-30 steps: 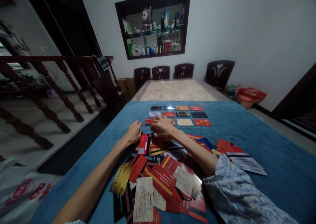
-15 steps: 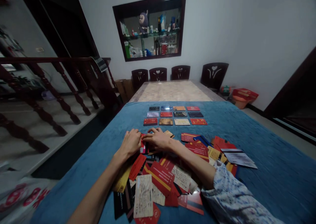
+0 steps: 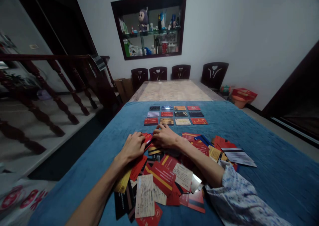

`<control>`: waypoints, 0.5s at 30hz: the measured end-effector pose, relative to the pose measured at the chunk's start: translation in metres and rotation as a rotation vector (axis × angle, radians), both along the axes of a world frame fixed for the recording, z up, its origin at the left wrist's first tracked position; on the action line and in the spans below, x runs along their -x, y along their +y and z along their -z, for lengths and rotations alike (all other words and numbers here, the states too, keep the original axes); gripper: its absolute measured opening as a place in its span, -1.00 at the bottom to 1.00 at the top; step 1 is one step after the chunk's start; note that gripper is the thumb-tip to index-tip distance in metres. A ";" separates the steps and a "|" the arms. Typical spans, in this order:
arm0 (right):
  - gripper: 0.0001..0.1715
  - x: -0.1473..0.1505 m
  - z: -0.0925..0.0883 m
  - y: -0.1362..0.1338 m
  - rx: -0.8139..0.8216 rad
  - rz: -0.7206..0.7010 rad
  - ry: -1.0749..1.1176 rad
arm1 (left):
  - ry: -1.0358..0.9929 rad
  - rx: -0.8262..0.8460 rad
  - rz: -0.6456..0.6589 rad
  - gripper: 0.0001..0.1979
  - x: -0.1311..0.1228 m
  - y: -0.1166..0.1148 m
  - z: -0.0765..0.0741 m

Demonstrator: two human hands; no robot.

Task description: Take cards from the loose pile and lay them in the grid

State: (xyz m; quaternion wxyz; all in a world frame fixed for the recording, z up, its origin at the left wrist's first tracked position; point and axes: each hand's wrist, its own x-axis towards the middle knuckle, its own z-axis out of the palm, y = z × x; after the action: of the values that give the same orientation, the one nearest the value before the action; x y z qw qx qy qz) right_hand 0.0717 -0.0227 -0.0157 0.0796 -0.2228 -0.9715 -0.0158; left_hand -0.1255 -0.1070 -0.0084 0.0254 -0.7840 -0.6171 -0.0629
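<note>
My left hand (image 3: pixel 134 146) curls around a red card (image 3: pixel 147 138) at the far edge of a loose heap of plastic cards. Beside it, my right hand (image 3: pixel 166 137) has bent fingers pointing down among the cards; what its fingertips hold is hidden. A black and gold card (image 3: pixel 155 149) lies between the two wrists. Nearer me, the heap shows a cream card (image 3: pixel 145 196), a dark red card with a yellow stripe (image 3: pixel 161 176) and a yellow card (image 3: pixel 122 182). Beyond my hands, cards are laid out in three rows, among them a white card (image 3: pixel 182 121) and an orange-red card (image 3: pixel 199 121).
A blue cloth (image 3: pixel 99 153) covers the near part of the table. Its far end shows a pale stone-like top (image 3: pixel 174 90), with dark chairs (image 3: pixel 214 74) behind. A silvery card (image 3: pixel 238 155) juts from the heap's right side. A wooden railing (image 3: pixel 59 76) runs along the left.
My hands have moved slightly apart, the right one shifting right. The red card by my left hand is now tilted and shows more. The view has shifted a little.
</note>
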 end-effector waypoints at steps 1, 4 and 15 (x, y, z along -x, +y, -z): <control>-0.68 -0.001 0.000 0.001 0.007 0.005 -0.002 | -0.007 0.000 0.006 -0.75 0.000 -0.001 -0.001; -0.70 -0.001 0.000 0.003 0.015 0.014 0.007 | -0.011 0.018 0.022 -0.71 -0.002 -0.004 -0.004; -0.60 -0.005 0.006 0.009 0.148 -0.044 0.088 | -0.058 0.071 0.073 -0.64 -0.002 -0.005 -0.003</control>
State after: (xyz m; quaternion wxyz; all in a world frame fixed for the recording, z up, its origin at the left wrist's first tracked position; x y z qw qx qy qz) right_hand 0.0766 -0.0135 -0.0218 0.1058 -0.2071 -0.9702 0.0674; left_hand -0.1236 -0.1122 -0.0054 -0.0229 -0.8043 -0.5903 -0.0645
